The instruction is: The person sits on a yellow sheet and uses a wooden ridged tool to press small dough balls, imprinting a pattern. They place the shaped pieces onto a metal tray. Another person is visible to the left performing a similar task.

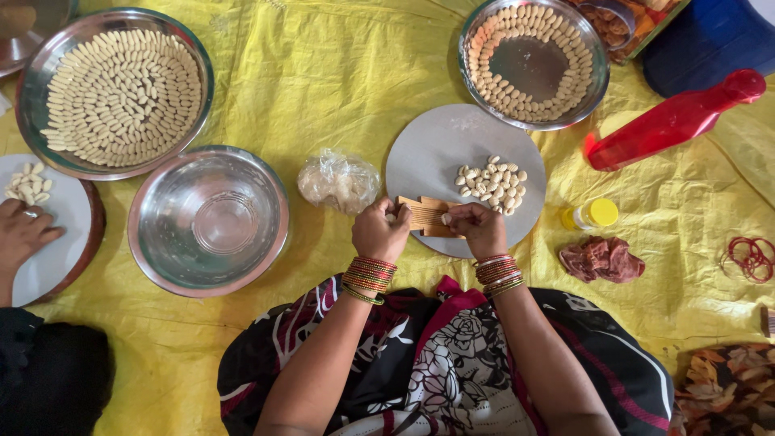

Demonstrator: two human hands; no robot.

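Pressing at the near edge of the round grey board (440,145), the left hand (379,230) is pinching a dough bit onto the ribbed wooden block (426,215); the right hand (478,228) is gripping that block's other end, beside shaped dough pieces (492,183).

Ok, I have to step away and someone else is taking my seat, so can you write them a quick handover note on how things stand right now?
Left hand: grip closed on one end of the small ridged wooden board, with a bit of dough under the thumb.
Right hand: holds the other end, pinching a small piece.
The board sits on the round grey board, beside a pile of shaped dough pieces.
Done: the large steel plate is nearly full; the steel plate further right has only rings around its rim.
Left: the dough in the plastic bag; the steel bowl holds nothing.
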